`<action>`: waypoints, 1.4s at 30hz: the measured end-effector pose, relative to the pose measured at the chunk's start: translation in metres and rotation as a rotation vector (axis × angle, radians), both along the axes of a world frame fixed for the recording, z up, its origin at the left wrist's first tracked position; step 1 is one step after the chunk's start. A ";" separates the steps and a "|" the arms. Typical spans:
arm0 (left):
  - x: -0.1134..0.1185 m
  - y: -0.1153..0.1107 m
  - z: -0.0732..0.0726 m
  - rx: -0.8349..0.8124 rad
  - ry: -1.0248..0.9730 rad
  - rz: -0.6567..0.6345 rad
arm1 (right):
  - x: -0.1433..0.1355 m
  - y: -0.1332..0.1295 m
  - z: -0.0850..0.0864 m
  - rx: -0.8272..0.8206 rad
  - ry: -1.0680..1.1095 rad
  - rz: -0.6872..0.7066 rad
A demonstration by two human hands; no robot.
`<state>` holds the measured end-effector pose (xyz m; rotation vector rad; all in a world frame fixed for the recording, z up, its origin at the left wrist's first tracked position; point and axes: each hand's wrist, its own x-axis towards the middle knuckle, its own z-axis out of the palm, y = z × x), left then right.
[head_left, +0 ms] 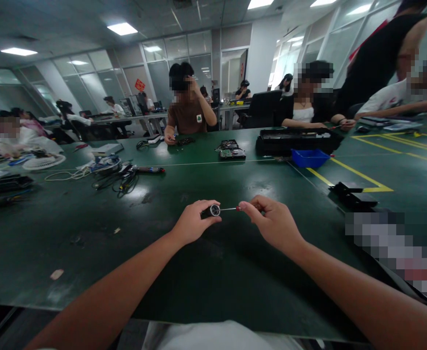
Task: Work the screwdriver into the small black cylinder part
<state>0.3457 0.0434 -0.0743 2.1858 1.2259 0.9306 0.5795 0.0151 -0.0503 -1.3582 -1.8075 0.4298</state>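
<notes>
My left hand (195,221) is closed around a small black cylindrical part (214,210), whose round, silver-rimmed end faces right and toward me. In my right hand (274,221) is a screwdriver (228,209) with a thin metal shaft and a red-tipped handle, mostly covered by my fingers. The shaft points left, and its tip meets the rimmed end of the black part. Whether the tip sits on a screw is too small to tell. Both hands are held above the green table (199,272), in front of my body.
Tangled cables (122,177) lie to the left. Hard drives (232,150) sit farther back, beside a long black housing (297,140) and a blue bin (310,158). Black bracket-like parts (355,194) lie on the right. Across the table a person in a brown shirt (189,116) sits among other people.
</notes>
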 end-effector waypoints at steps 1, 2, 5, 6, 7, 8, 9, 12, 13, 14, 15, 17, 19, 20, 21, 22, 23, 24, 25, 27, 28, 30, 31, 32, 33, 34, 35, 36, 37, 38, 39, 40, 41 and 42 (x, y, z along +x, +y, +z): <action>0.000 0.000 0.000 0.001 -0.005 -0.003 | 0.000 0.000 0.000 -0.004 0.019 0.035; -0.001 0.000 0.000 0.003 -0.012 -0.007 | 0.000 0.000 -0.001 -0.010 0.046 0.081; -0.002 0.001 -0.002 0.007 -0.021 -0.024 | 0.001 0.000 -0.003 -0.016 0.131 0.214; -0.001 0.001 -0.003 0.006 -0.019 -0.031 | 0.002 0.000 -0.003 -0.015 0.140 0.233; -0.001 0.001 -0.004 0.006 -0.016 -0.040 | 0.002 0.000 -0.004 -0.018 0.135 0.237; -0.001 0.001 -0.005 0.006 -0.014 -0.050 | 0.002 0.001 -0.004 -0.027 0.124 0.231; 0.000 0.001 -0.006 0.007 -0.013 -0.060 | 0.002 0.001 -0.004 -0.043 0.112 0.219; 0.001 0.000 -0.007 0.006 -0.006 -0.073 | 0.001 0.002 -0.004 -0.108 0.095 0.173; 0.001 0.000 -0.006 0.003 -0.002 -0.071 | 0.001 0.002 -0.003 -0.123 0.099 0.161; 0.001 0.000 -0.006 0.000 0.000 -0.066 | 0.000 0.002 -0.003 -0.128 0.103 0.151; 0.001 0.000 -0.005 -0.004 0.000 -0.058 | -0.001 0.002 -0.003 -0.124 0.103 0.146; 0.000 0.000 -0.004 -0.009 -0.003 -0.038 | -0.001 0.001 -0.002 -0.092 0.105 0.149; 0.000 0.000 -0.003 -0.016 0.001 -0.020 | -0.002 0.001 -0.001 -0.066 0.111 0.158; 0.000 0.000 -0.002 -0.019 0.006 -0.017 | -0.001 0.001 -0.001 -0.074 0.111 0.164; 0.000 -0.001 -0.002 -0.022 0.011 -0.016 | -0.001 0.001 -0.001 -0.097 0.106 0.166; 0.000 -0.001 -0.001 -0.022 0.014 -0.017 | -0.001 0.002 -0.001 -0.127 0.099 0.163; 0.001 -0.001 -0.001 -0.022 0.013 -0.018 | 0.000 0.002 -0.001 -0.157 0.090 0.156; 0.001 -0.001 -0.001 -0.021 0.010 -0.020 | 0.000 0.003 -0.001 -0.181 0.083 0.148; 0.001 -0.001 -0.002 -0.019 0.006 -0.023 | 0.000 0.003 -0.001 -0.193 0.079 0.138; 0.001 -0.001 -0.002 -0.015 0.000 -0.030 | 0.000 0.003 -0.001 -0.190 0.077 0.134; 0.001 -0.001 -0.002 -0.014 0.000 -0.032 | 0.000 0.002 -0.001 -0.179 0.073 0.141; 0.001 -0.001 -0.003 -0.014 -0.002 -0.025 | -0.001 0.001 0.000 -0.140 0.068 0.166; 0.001 0.000 -0.003 -0.014 -0.003 -0.018 | -0.001 0.000 0.000 -0.117 0.068 0.181; 0.000 0.000 -0.003 -0.015 -0.004 -0.011 | -0.001 -0.001 0.000 -0.101 0.070 0.192; 0.000 0.000 -0.002 -0.016 -0.004 -0.007 | -0.001 -0.001 0.000 -0.099 0.073 0.200; 0.000 0.000 -0.002 -0.017 -0.003 -0.006 | -0.001 -0.001 -0.001 -0.115 0.075 0.200; 0.000 0.000 -0.002 -0.018 0.000 -0.008 | -0.001 0.000 -0.001 -0.141 0.077 0.194; 0.001 -0.001 -0.001 -0.018 0.003 -0.009 | -0.001 0.001 -0.001 -0.168 0.077 0.180; 0.001 -0.001 -0.001 -0.019 0.005 -0.011 | -0.001 0.001 -0.001 -0.189 0.075 0.163; 0.001 -0.002 0.000 -0.019 0.007 -0.014 | -0.001 0.002 -0.001 -0.200 0.074 0.148; 0.001 -0.002 0.000 -0.019 0.010 -0.018 | -0.001 0.002 -0.001 -0.199 0.075 0.138; 0.001 -0.002 0.000 -0.018 0.012 -0.023 | 0.000 0.002 0.000 -0.189 0.077 0.137; 0.001 -0.002 0.000 -0.017 0.014 -0.027 | 0.000 0.002 0.000 -0.172 0.079 0.143; 0.001 -0.002 0.000 -0.016 0.015 -0.028 | -0.001 0.001 0.001 -0.153 0.080 0.156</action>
